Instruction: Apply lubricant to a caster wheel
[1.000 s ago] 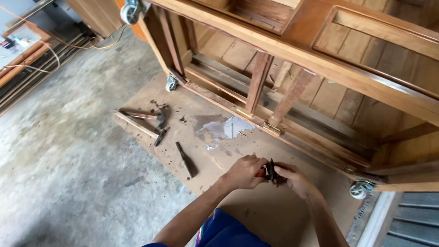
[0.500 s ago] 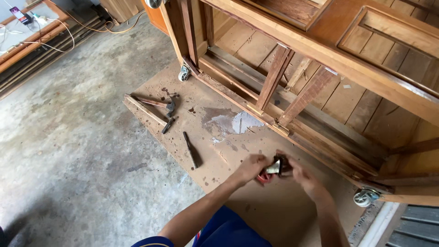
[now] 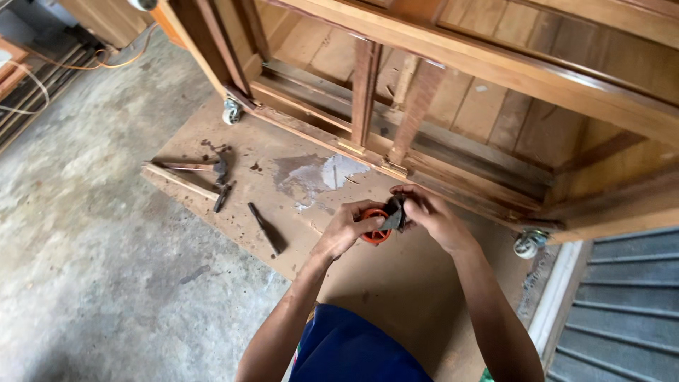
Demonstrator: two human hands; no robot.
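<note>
1. The left hand (image 3: pixel 348 230) curls its fingers around an orange caster wheel (image 3: pixel 375 225), with the thumb pressed on the wheel's face.
2. The right hand (image 3: pixel 428 214) pinches the dark metal bracket (image 3: pixel 393 214) of that same caster between thumb and fingertips, so both hands meet on the one part.
3. The caster is held in the air just above the brown board (image 3: pixel 396 283) that lies on the floor, in front of the person's knees.
4. Just beyond the hands stands a large wooden cabinet frame (image 3: pixel 453 92), its lower rail running diagonally across the view.
5. A mounted caster (image 3: pixel 528 244) shows at the frame's near right corner, and another mounted caster (image 3: pixel 231 111) at its left corner.
6. To the left of the hands, a dark chisel-like tool (image 3: pixel 267 228) lies on the board.
7. Farther left lie a wooden strip (image 3: pixel 180 180) and a hammer (image 3: pixel 212 167), touching each other.
8. A pale, scraped patch (image 3: pixel 322 173) marks the board between the tools and the frame.
9. The concrete floor (image 3: pixel 85 247) spreads to the left, and grey corrugated sheeting (image 3: pixel 622 304) fills the lower right.
</note>
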